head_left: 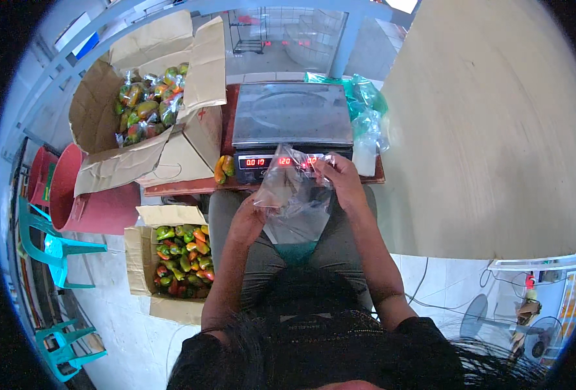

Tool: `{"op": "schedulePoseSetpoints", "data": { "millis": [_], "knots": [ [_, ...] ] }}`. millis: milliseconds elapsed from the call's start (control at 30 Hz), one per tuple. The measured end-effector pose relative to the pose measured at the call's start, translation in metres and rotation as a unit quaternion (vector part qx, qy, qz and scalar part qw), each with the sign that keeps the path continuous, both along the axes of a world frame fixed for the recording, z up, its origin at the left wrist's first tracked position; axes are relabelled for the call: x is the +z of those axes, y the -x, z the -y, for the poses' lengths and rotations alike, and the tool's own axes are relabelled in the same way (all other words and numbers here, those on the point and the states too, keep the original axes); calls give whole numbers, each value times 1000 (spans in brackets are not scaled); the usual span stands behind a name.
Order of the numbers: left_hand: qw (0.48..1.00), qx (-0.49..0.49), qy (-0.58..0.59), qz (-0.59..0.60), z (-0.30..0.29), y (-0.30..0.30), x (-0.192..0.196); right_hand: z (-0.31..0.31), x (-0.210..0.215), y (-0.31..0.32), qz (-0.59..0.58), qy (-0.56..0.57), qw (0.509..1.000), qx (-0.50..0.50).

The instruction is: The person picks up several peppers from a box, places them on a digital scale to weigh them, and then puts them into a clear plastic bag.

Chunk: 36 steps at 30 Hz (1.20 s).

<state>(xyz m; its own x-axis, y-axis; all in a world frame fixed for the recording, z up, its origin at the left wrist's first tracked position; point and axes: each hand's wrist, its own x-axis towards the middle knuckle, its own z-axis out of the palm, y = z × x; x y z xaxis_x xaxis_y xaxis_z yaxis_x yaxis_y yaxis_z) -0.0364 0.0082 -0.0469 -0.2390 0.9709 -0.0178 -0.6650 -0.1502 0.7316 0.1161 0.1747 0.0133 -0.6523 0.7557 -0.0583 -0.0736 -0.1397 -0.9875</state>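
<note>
A clear plastic bag [297, 214] is stretched between my two hands above my lap, in front of the scale. My left hand [248, 218] has its fingers at the bag's left edge, partly hidden by the film. With fingertips pinched, my right hand [344, 182] grips the bag's upper right side. No contents show in the bag. Behind it stands a digital scale [292, 112] with a bare metal plate and a lit red display, partly seen through the film. Two orange-green peppers [223, 168] lie at the scale's left front corner.
Left of the scale, an open cardboard box [197, 140] holds bagged peppers [148, 107]. A lower box [140, 260] on the floor contains loose peppers [185, 257]. Green and clear plastic bags [368, 101] lie right of the scale, beside a large beige panel [483, 130]. Red tubs [96, 195] and teal chairs [57, 250] stand far left.
</note>
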Motion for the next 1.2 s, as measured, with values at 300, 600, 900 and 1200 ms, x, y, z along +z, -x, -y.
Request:
{"op": "schedulePoseSetpoints", "data": {
  "millis": [300, 600, 900, 1200],
  "knots": [
    [1000, 11, 13, 3, 2, -9, -14, 12, 14, -2, 63, -131, 989, -39],
    [997, 15, 59, 41, 0, -9, 3, 14, 14, -2, 57, -207, 974, -66],
    [968, 108, 53, -220, -29, -4, 64, 20, 20, 3, 71, -246, 965, -50],
    [939, 111, 81, -315, -52, 9, 70, 27, 38, -3, 24, -60, 996, -57]
  ]
}}
